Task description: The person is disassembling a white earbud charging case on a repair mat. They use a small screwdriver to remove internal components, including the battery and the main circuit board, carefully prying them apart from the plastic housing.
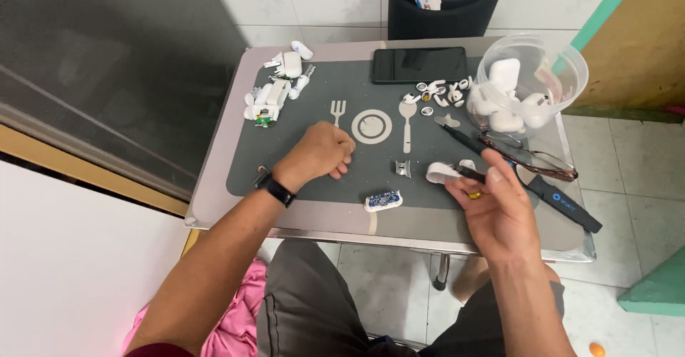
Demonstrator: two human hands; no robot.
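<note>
My left hand [320, 151] rests as a closed fist on the grey placemat [300, 164]; I cannot see anything in it. My right hand [497, 204] hovers over the mat's right edge, fingers pinched on dark tweezers [467, 173] whose tip touches a small white plastic piece [444, 171]. A small metal bracket [404, 168] lies between my hands. A small blue circuit board [383, 201] sits near the mat's front edge.
White earbud parts [275, 89] lie at the mat's back left, more small white pieces [439, 94] by a black phone [419, 64]. A clear tub [531, 79] of white earbud cases stands back right. Glasses [531, 159] and a black tool [564, 204] lie right.
</note>
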